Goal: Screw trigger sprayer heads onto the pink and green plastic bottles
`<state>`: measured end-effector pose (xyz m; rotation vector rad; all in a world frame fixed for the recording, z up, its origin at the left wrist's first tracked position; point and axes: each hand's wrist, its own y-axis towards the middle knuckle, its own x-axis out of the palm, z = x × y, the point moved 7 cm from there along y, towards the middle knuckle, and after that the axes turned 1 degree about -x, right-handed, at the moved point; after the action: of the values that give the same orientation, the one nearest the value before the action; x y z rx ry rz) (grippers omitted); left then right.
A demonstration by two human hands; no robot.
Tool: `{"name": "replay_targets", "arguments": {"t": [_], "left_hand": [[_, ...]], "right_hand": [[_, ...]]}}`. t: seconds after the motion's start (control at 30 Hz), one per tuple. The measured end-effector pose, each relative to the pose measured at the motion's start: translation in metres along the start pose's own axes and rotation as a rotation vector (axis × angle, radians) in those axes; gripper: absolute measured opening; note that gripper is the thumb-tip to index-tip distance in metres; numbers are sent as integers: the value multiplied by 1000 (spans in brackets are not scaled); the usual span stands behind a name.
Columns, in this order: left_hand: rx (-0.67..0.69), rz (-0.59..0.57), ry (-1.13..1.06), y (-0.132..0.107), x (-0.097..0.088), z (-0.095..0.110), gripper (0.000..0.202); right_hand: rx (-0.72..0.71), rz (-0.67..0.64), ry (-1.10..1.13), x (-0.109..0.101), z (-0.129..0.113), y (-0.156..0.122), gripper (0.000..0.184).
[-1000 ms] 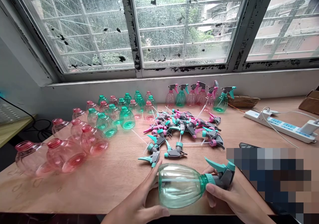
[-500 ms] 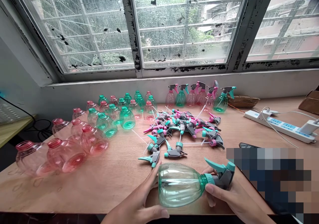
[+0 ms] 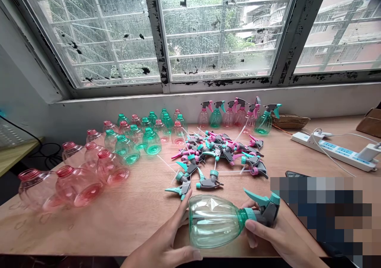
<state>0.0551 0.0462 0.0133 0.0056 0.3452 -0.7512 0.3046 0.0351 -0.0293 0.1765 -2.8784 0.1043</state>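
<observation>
A clear teal spray bottle [image 3: 212, 220] lies on its side near the front edge of the wooden table [image 3: 139, 212]. My left hand [image 3: 166, 242] is wrapped round its wide base. My right hand [image 3: 274, 234] grips the bottle's teal collar and grey trigger head [image 3: 263, 208], whose teal lever points left and up. Just beyond the bottle lies a heap of loose trigger heads [image 3: 218, 153] in teal, pink and grey, with thin white dip tubes.
Open pink bottles [image 3: 77, 180] and teal bottles [image 3: 135, 141] without heads stand at the left. Several finished bottles [image 3: 238, 115] line the back wall. A white power strip [image 3: 336, 149] with cables lies at the right, next to a blurred patch [image 3: 324, 212].
The bottle has turned slightly about its long axis between my hands. Both hands stay where they were.
</observation>
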Motion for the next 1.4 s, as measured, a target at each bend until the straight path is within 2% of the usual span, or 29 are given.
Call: {"name": "replay_targets", "arguments": {"t": [0.2,0.4,0.53,0.93,1.4], "left_hand": [[-64,6,79,-1,-4,-7,105],[-70,5,63,0,-3,-5,115],[-72,9,62,-1,-3,-6,110],[26,-15,-14,1,1,2,105],[-64,21,77,-1,-5,-5,111]], "right_hand": [[-1,-2,-52,0,-2,0,42],[2,-7,-18,1,-2,0,44],[-2,-3,-21,-1,1,0,43],[-8,-22,-60,-2,2,0,41],[-3,-26,-59,-4,7,1,39]]}}
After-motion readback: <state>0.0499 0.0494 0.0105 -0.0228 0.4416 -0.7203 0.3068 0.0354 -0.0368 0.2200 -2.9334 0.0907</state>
